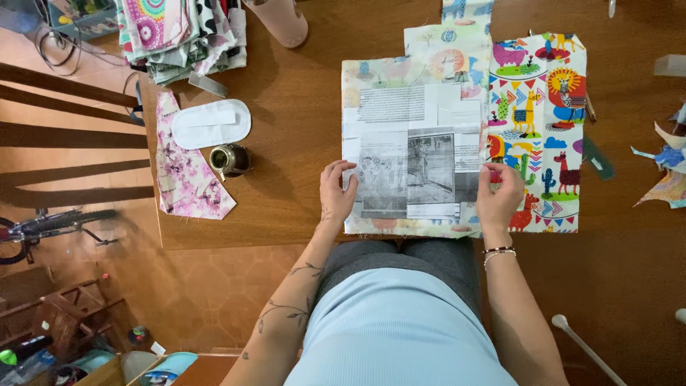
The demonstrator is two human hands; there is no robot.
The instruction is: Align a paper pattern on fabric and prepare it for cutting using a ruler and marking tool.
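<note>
A grey-and-white newspaper sheet (414,150) lies on a piece of colourful animal-print fabric (539,107) on the wooden table (300,121). My left hand (336,193) rests on the sheet's near left edge, fingers curled over it. My right hand (500,196) presses on the sheet's near right corner and the fabric beside it. Neither hand lifts anything.
A small brass cup (229,159), a white oval paper pattern (211,124) and pink butterfly fabric (184,171) lie at the left. Folded fabrics (182,32) are stacked at the far left. Fabric scraps (668,171) sit at the right. A wooden chair (64,136) stands beside the table.
</note>
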